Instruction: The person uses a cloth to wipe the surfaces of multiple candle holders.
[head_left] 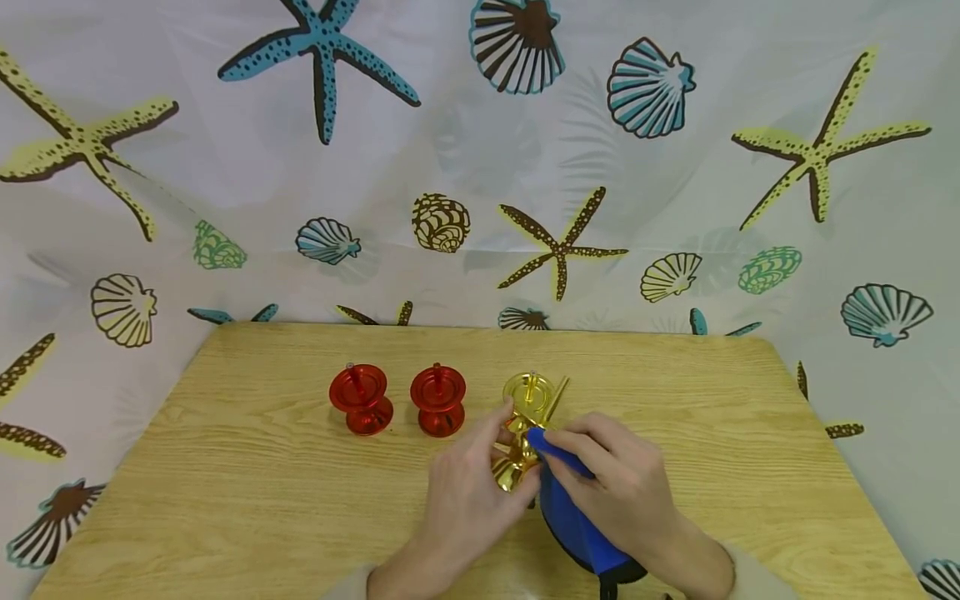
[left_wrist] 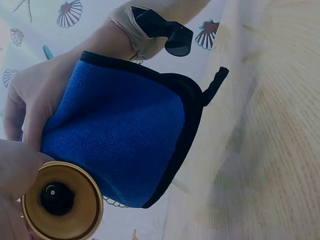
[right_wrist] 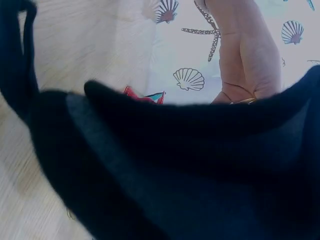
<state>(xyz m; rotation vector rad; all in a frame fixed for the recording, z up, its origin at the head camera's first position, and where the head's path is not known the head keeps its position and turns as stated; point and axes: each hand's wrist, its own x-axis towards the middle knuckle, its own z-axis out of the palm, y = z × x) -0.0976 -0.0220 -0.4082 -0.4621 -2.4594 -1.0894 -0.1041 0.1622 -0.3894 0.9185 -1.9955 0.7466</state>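
My left hand (head_left: 474,479) grips a shiny gold candle holder (head_left: 510,473), tilted, with its flared foot towards me. In the left wrist view, the hollow underside of that foot (left_wrist: 86,200) shows a screw in its dark centre. My right hand (head_left: 626,479) pinches a blue cloth (head_left: 581,521) with black edging and presses a fold of it against the gold holder. The rest of the cloth hangs below that hand. Just beyond the fingers appears a gold dish with a spike (head_left: 531,390); its lower part is hidden. Dark cloth fills most of the right wrist view.
Two red candle holders, one on the left (head_left: 362,398) and one nearer the middle (head_left: 438,398), stand upright on the wooden table (head_left: 262,467), left of the hands. A white sheet printed with shells and starfish (head_left: 450,150) hangs behind and beside the table.
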